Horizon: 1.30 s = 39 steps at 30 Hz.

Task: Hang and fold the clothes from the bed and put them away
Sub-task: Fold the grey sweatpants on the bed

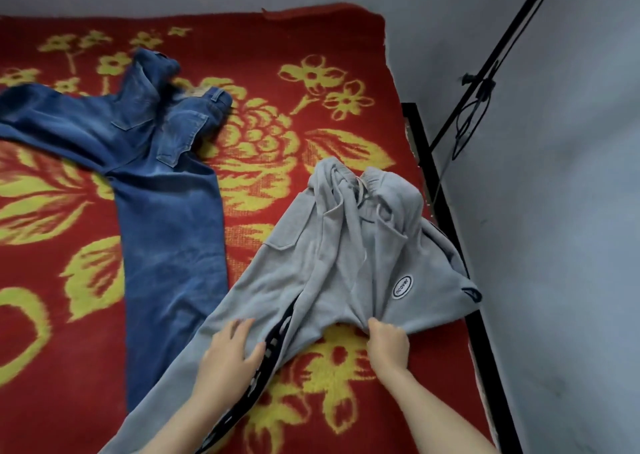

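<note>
Sweatpants patch reads "ncover"; right hand pinches them, left hand presses

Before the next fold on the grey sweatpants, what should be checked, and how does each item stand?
1. Right hand grips the grey sweatpants: ok.
2. Left hand rests flat on the leg beside the black stripe: ok.
3. Sweatpants smoothed out: not ok, the waistband is bunched.
4. Jeans apart from the sweatpants: not ok, the grey leg lies over a jeans leg.
5. Sweatpants fully on the bed, inside the bed frame: cannot tell.
</note>
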Available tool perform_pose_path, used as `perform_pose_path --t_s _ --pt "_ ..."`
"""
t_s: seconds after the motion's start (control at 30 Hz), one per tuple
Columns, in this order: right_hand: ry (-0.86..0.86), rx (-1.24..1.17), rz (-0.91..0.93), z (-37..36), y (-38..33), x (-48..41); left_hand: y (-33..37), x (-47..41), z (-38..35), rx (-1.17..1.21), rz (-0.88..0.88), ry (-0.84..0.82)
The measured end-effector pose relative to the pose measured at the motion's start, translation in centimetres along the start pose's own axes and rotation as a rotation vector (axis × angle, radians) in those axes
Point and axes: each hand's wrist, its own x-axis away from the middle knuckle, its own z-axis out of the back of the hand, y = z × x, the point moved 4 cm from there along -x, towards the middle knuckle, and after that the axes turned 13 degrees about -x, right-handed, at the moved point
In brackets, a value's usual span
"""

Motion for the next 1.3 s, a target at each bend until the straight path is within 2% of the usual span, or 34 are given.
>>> perform_pose_path --t_s 0.33,0.43,0.5,0.6,0.77,0.93,1.03,1.17,1.23,1.3 --pt "-0.141 -0.073 -0.001 0.1 -1.1 13.8 0.0 6.5 -1.0 -0.052 -0.049 -0.044" --pt "-0.162 -0.017 -0.079 1.3 -2.1 17.7 -0.1 8.3 -0.7 -0.036 -0.077 -0.032" --pt "-0.233 0.007 -0.103 2.9 -3.3 20.6 -0.3 10.1 -0.2 -0.024 -0.105 -0.028" --pt "-0.429 -0.013 -0.216 2.2 -3.2 24.1 -1.1 11.8 0.0 -0.029 -0.160 -0.019" --pt "-0.486 0.028 -0.277 1.9 -3.6 30.9 -2.7 14.2 -0.3 -0.064 -0.250 -0.034" --pt "-0.703 0.113 -0.266 -0.2 -3.9 36.4 -4.1 16.1 -1.2 -0.108 -0.323 -0.083" --pt "-0.545 0.041 -0.258 0.9 -5.2 33.8 -4.2 16.2 -1.3 -0.155 -0.331 -0.060" --pt "-0.263 -0.054 -0.029 3.4 -8.6 26.2 -3.5 15.3 -0.9 -0.149 -0.311 -0.029" --pt "-0.221 -0.042 0.073 3.6 -9.9 22.7 -3.3 14.8 -0.8 -0.115 -0.295 -0.022" --pt "-0.258 0.000 0.140 2.8 -10.6 19.4 -3.5 14.2 -0.7 -0.056 -0.265 -0.008"
